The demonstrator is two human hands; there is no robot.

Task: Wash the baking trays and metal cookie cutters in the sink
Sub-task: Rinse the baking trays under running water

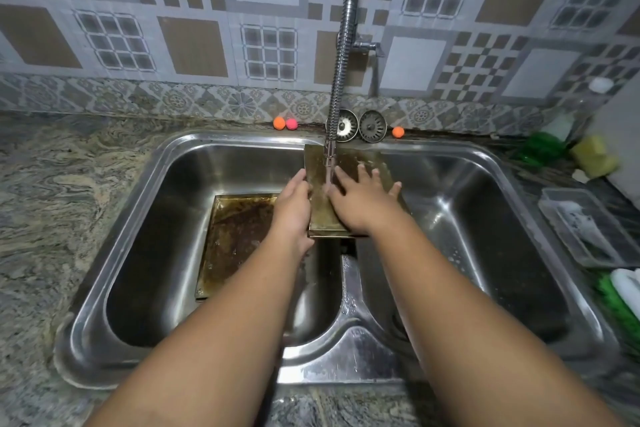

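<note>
Your left hand grips the tilted tray edge over the sink divider; right hand flat, fingers spread. Faucet hose blocks its far end, probably running. Second tray in left basin.

Patterned tiled wall, granite counter

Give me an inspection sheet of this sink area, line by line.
Surface: stone counter around a double steel sink.
Job's things: held tray under running tap hose; second tray, stained, in left basin; cookie cutters: nothing seen.
Clutter: small balls, two strainers, sponge, plastic tub.
Grippers: left hand grips tray edge; right hand flat on it.
Cables: nothing seen.
Surroundings: patterned wall tiles.
</note>
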